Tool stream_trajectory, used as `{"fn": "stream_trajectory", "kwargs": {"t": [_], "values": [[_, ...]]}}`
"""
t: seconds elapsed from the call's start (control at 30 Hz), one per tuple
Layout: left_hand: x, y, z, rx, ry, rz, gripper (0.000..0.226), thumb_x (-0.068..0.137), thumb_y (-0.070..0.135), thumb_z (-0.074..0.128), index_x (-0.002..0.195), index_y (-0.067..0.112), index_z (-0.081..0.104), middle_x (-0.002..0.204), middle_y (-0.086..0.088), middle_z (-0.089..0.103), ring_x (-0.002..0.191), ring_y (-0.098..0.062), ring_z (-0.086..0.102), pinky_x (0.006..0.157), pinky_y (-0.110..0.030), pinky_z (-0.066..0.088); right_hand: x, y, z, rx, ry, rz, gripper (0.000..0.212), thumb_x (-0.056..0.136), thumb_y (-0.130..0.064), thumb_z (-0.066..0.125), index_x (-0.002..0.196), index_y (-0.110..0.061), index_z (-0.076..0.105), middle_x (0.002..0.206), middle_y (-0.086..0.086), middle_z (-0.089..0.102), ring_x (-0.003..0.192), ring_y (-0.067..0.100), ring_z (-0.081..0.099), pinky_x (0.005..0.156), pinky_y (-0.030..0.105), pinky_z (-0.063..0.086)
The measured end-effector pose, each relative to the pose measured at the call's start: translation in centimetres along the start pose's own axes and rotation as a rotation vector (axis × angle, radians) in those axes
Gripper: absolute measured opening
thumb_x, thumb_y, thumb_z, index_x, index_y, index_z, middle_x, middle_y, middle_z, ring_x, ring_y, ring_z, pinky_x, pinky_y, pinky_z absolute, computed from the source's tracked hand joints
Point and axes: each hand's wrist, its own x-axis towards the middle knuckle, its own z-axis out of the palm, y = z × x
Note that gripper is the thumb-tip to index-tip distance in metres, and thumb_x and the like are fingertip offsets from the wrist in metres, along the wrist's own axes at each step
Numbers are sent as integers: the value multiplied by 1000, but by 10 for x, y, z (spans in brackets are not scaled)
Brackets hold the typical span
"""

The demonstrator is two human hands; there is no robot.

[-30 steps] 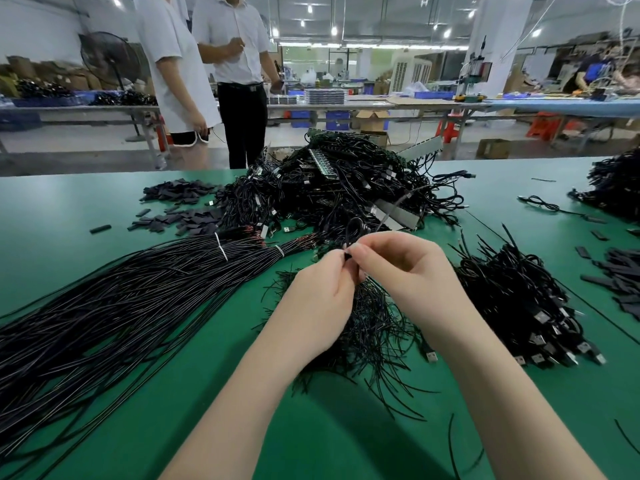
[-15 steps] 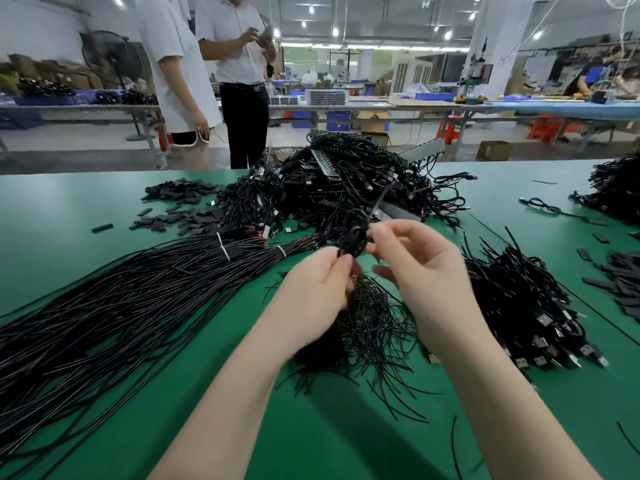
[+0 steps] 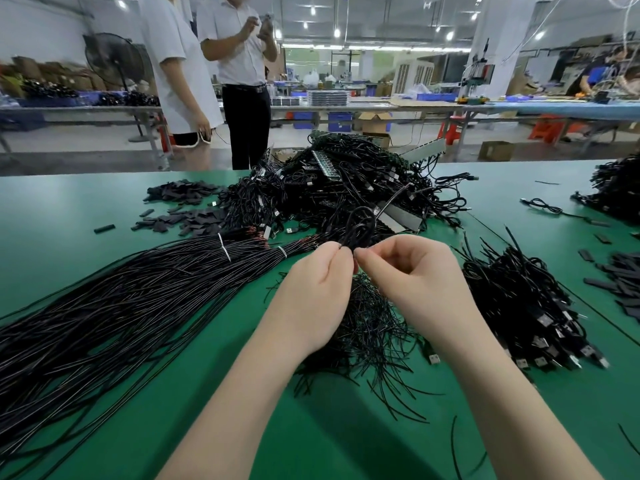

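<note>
**Two hands are pinching the foot of a small coil of cable over the middle of the desk**

The left hand (image 3: 311,296) and the right hand (image 3: 415,275) are meeting over the middle of the green desk (image 3: 69,209), raised a little above a loose scatter of short wires (image 3: 374,334). Between them they are holding a coiled cable (image 3: 360,226), a small black loop. The left fingers (image 3: 335,251) are pressing thumb against forefinger on the foot of the coil. The right thumb and forefinger are pinching at the same spot from the other side, with the other right fingers curling into the palm. Whether the right hand is gripping the cable itself or a thin strand wrapped round it is too small to tell.

The coming move is turning on one relation. The coil is rising from the fingertips up and away toward the far edge of the desk, so its long axis is running near-to-far rather than side to side. Both hands are touching its foot, neither is nearer, and the top of the loop is standing free. The work in hand is probably binding or twisting the coil at its waist, with the right hand turning and the left steadying.

A long tied wire bundle (image 3: 138,306) is lying toward the left edge. A pile of USB-ended cables (image 3: 530,306) is lying toward the right edge, and a big tangled heap (image 3: 346,181) is sitting near the far edge.
</note>
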Motion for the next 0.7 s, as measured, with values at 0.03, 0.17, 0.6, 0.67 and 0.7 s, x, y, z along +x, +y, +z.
{"fn": "stream_trajectory", "kwargs": {"t": [0.03,0.17,0.6,0.67,0.7], "values": [[-1,-1,0,16,5,3,43,97,46,31,77,13,47,66,10,50,64,-11,48,68,-39,43,0,0,0,-25,2,-15,22,85,-28,72,65,-20,67,46,-13,54,42,1,41,44,10,30],[-1,-4,-1,110,43,36,44,101,47,26,75,21,50,73,6,57,74,-9,56,76,-38,48,-2,-2,0,-100,-4,-67,21,83,-29,72,64,-23,67,53,-13,60,46,1,47,46,11,34],[5,-8,-8,176,183,9,33,102,40,33,80,25,52,67,4,54,57,-12,47,58,-35,39,2,2,-11,-273,161,-109,19,90,-27,64,71,-24,62,54,-9,55,50,3,47,49,14,35],[4,-7,-9,289,260,46,34,102,40,30,81,20,48,61,5,47,51,-13,42,50,-34,29,4,3,-17,-533,117,-148,17,91,-28,62,75,-24,61,54,-12,45,56,5,46,54,21,35],[3,-6,-9,354,254,69,34,103,39,29,79,19,44,60,5,45,51,-14,42,49,-33,26,4,2,-18,-636,67,-173,15,92,-28,62,77,-24,60,60,-15,42,62,6,45,57,25,35]]}}
